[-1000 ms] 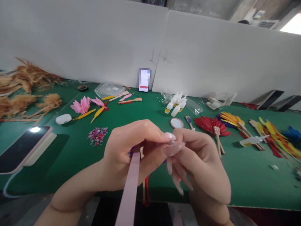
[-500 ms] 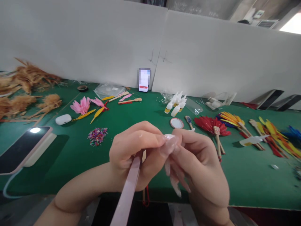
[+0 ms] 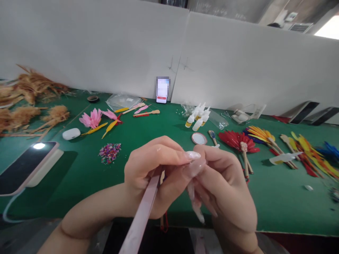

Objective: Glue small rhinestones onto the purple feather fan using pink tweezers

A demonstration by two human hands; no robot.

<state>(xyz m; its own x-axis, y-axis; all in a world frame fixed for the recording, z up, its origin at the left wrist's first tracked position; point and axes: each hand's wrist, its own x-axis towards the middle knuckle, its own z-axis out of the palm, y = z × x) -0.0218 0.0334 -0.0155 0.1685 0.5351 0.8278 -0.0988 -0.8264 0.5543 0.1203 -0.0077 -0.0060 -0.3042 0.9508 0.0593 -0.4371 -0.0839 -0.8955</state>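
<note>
Near the front middle of the table, my left hand (image 3: 156, 173) is closed, with a long pale pink strip (image 3: 141, 218) held in its fingers and running down toward the camera. Its thumb and forefinger meet the fingertips of my right hand (image 3: 225, 183), which is closed in a pinch. Whatever lies between those fingertips is hidden. Part of a wooden stick with a red cord (image 3: 165, 220) shows below my left hand, at the table's front edge.
On the green table (image 3: 87, 190) lie a lit phone (image 3: 26, 169), colourful bits (image 3: 109, 153), pink feathers (image 3: 92, 119), several glue bottles (image 3: 197, 118), a round lid (image 3: 199, 138) and a red feather fan (image 3: 233, 141). Another phone (image 3: 161, 90) leans on the white board.
The fingertips of both hands have shifted slightly, with my left thumb and forefinger a little further right. The lower end of the pale pink strip has swung a little left.
</note>
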